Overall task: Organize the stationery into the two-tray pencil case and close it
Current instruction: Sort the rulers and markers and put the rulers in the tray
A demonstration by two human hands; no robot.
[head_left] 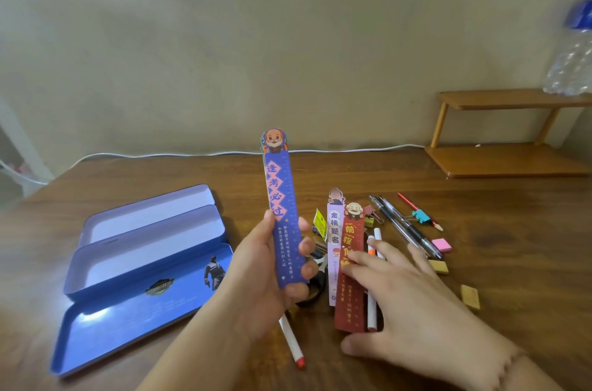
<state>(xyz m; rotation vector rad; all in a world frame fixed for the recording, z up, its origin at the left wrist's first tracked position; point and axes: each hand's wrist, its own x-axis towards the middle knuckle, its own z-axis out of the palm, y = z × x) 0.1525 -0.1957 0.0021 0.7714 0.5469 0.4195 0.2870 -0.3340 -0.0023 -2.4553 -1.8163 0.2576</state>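
My left hand [266,265] grips a blue-purple bookmark ruler [279,198] with a cartoon head on top and holds it upright above the table. My right hand [403,304] lies flat with straight fingers, its fingertips touching a red bookmark ruler [351,288] that lies beside a lilac one [334,230]. The blue two-tray pencil case [141,265] lies open at the left, both trays empty and the lid [128,326] flat in front. Pens [403,227], a white pen with a red cap [293,346], erasers [441,245] and binder clips [373,214] lie scattered around my hands.
A wooden shelf [509,134] stands at the back right with a plastic bottle [573,54] on top. A white cable [192,153] runs along the table's back edge by the wall. A red pencil with a teal clip [421,214] lies at the far right of the pile.
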